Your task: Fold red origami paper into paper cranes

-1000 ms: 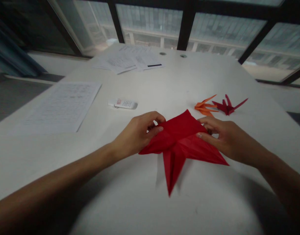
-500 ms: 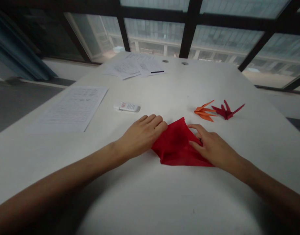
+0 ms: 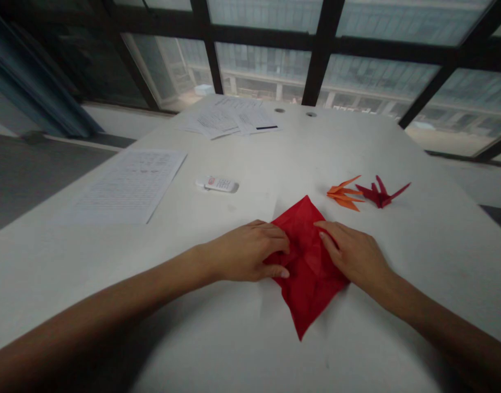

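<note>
A folded red paper [image 3: 305, 273] lies flat on the white table [image 3: 250, 327] as a diamond, one corner pointing toward me. My left hand [image 3: 250, 254] rests on its left side, fingers stretched flat and pressing down. On the right side of the paper lies my right hand [image 3: 352, 254], fingers also flat. Neither hand grips anything.
An orange paper crane [image 3: 344, 194] and a dark red paper crane [image 3: 380, 192] sit beyond my right hand. A small white remote [image 3: 218, 184] lies beyond my left hand. Printed sheets [image 3: 130, 183] lie at the left, more papers [image 3: 230, 117] at the far edge by the windows.
The red paper went from a lifted, star-like shape held in both hands to a flat diamond pressed on the table. Both hands opened and moved flat onto it.
</note>
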A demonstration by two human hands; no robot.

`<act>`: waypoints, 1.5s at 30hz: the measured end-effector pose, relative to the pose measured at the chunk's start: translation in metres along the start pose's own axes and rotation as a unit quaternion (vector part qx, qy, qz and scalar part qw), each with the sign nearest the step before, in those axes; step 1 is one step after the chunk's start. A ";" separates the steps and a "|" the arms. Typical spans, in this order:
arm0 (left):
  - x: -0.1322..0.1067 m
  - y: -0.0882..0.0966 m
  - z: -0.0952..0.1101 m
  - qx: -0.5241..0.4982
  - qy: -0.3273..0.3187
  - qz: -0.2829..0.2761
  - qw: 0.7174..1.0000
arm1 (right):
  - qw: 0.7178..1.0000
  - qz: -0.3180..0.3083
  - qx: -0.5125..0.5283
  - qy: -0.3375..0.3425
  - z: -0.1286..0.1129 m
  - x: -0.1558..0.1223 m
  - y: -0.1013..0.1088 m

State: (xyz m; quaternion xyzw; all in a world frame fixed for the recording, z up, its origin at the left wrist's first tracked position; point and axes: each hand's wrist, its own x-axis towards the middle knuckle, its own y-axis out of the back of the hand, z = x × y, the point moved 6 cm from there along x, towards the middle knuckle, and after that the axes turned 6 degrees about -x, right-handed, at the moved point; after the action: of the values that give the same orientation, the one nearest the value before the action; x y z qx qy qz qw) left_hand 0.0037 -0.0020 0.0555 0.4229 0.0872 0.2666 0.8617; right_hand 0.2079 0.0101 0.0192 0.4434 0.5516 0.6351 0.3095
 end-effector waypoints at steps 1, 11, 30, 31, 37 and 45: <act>-0.001 0.000 -0.002 0.021 0.002 0.007 1.000 | 1.000 0.003 -0.009 -0.005 0.001 0.000 -0.001; -0.006 -0.008 -0.039 0.152 0.029 -0.005 0.988 | 0.985 0.026 -0.023 0.170 -0.033 -0.009 0.005; 0.002 -0.006 -0.066 0.167 0.087 0.090 0.978 | 0.984 -0.071 0.093 0.136 -0.009 0.001 -0.019; 0.001 -0.006 -0.067 0.167 0.088 0.094 0.978 | 0.985 -0.058 0.102 0.128 -0.008 0.002 -0.019; -0.001 -0.001 -0.069 0.147 0.091 0.130 0.976 | 0.974 0.097 0.206 0.018 0.017 0.007 -0.014; -0.020 0.021 -0.062 0.177 0.080 0.297 0.935 | 0.954 0.180 0.234 -0.051 0.031 0.006 -0.009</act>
State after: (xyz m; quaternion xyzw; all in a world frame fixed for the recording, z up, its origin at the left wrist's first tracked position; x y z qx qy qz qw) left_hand -0.0442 0.0405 0.0310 0.5525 0.0722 0.5233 0.6447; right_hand 0.2322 0.0303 0.0117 0.6272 0.5790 0.5103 0.1049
